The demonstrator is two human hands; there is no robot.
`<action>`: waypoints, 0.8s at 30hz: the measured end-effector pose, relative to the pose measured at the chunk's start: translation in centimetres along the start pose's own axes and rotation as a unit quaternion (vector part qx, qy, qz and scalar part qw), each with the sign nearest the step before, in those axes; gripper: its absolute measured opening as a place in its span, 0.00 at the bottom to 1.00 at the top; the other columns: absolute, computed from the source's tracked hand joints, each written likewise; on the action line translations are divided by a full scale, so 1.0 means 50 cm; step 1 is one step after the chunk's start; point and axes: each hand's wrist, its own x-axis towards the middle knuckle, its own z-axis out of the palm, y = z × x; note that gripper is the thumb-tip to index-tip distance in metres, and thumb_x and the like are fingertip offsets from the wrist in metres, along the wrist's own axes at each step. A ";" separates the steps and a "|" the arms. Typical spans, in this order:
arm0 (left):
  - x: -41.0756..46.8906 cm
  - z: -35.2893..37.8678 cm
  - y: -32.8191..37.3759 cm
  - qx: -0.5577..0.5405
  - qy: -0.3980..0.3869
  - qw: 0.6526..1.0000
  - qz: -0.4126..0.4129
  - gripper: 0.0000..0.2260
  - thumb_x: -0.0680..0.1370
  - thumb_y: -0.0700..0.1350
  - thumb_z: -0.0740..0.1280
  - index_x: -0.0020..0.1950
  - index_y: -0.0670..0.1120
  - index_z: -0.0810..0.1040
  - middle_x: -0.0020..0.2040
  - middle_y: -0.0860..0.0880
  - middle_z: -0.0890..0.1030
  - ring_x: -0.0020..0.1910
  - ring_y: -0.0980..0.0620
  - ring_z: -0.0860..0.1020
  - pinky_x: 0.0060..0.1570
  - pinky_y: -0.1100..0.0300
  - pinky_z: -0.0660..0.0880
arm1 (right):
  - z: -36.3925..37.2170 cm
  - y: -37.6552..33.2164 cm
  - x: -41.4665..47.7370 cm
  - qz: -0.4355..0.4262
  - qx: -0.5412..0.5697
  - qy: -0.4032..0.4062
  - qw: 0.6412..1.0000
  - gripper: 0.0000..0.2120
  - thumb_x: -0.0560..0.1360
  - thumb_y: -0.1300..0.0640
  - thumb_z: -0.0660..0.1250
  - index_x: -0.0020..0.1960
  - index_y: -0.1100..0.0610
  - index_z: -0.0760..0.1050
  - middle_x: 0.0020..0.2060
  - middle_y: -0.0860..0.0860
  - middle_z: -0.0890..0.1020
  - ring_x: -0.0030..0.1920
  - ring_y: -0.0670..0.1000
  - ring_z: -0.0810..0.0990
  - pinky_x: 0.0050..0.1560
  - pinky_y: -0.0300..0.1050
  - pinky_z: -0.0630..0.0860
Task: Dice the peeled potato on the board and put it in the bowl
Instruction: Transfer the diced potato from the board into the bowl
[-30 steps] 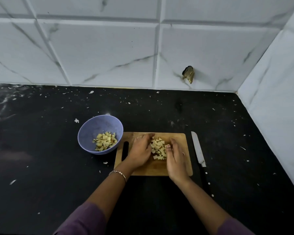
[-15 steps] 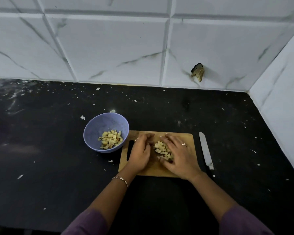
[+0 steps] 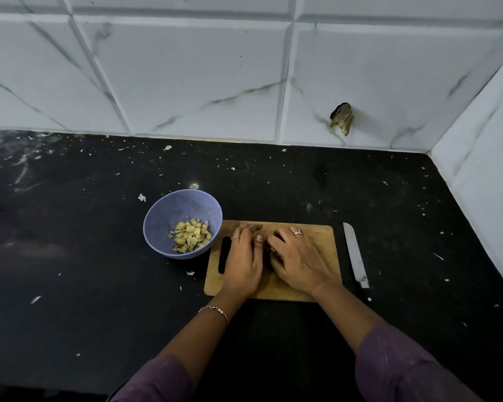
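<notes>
Both hands rest on the board (image 3: 323, 242), knuckles up and side by side. My left hand (image 3: 243, 262) is cupped, fingertips curled inward and thumb tucked toward the right hand. My right hand (image 3: 298, 262) lies palm down with bent fingers reaching left until they nearly meet the left thumb. The space under and between the palms is hidden, so I cannot tell whether either hand grasps anything or merely covers it. The potato that can be seen is the dice (image 3: 190, 235) in the bowl (image 3: 169, 208), just left of my left hand and beyond its wrist. They are small, pale yellow, irregular cubes, some with darker tan faces, heaped loosely on the side of the bowl floor nearest my hands. The pieces lie at mixed angles with no common direction, and the heap is slightly longer from near to far than across. The bowl is lilac, upright, and close to the board's left end; whether the two touch cannot be determined. The board's long axis runs left to right beneath my hands, with its slot (image 3: 224, 253) just left of my left hand. The knife (image 3: 355, 253) lies on the counter (image 3: 99, 256) right of my right hand, just beside the board, long axis running away from me, tip far and handle near.
</notes>
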 end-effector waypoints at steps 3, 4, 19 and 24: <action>-0.001 0.001 0.002 -0.005 0.009 1.000 0.004 0.13 0.84 0.45 0.57 0.67 0.44 0.73 0.65 0.48 0.74 0.60 0.59 0.69 0.54 0.76 0.62 | 0.005 -0.001 0.003 -0.004 0.004 0.031 0.999 0.08 0.77 0.54 0.64 0.55 0.54 0.77 0.50 0.50 0.77 0.48 0.50 0.74 0.46 0.45 0.76; -0.001 0.001 0.001 -0.004 0.012 1.000 0.008 0.13 0.84 0.45 0.57 0.66 0.44 0.73 0.64 0.49 0.74 0.59 0.60 0.69 0.54 0.78 0.61 | 0.006 -0.002 0.004 -0.006 0.008 0.044 0.999 0.07 0.77 0.55 0.64 0.53 0.54 0.77 0.48 0.50 0.78 0.46 0.50 0.75 0.44 0.45 0.76; 0.000 -0.009 0.008 -0.075 -0.004 0.997 0.015 0.13 0.84 0.49 0.55 0.66 0.49 0.73 0.61 0.53 0.76 0.60 0.60 0.72 0.60 0.61 0.70 | -0.063 -0.037 0.059 0.295 0.418 0.126 0.850 0.23 0.82 0.46 0.59 0.33 0.56 0.71 0.25 0.47 0.69 0.27 0.43 0.67 0.30 0.41 0.66; 0.002 -0.022 0.078 -0.156 0.040 0.985 0.059 0.19 0.83 0.53 0.53 0.71 0.49 0.70 0.66 0.55 0.74 0.65 0.63 0.71 0.63 0.66 0.69 | -0.123 -0.084 0.098 0.435 0.669 0.128 0.589 0.21 0.81 0.45 0.62 0.33 0.54 0.73 0.28 0.50 0.74 0.31 0.48 0.75 0.38 0.44 0.73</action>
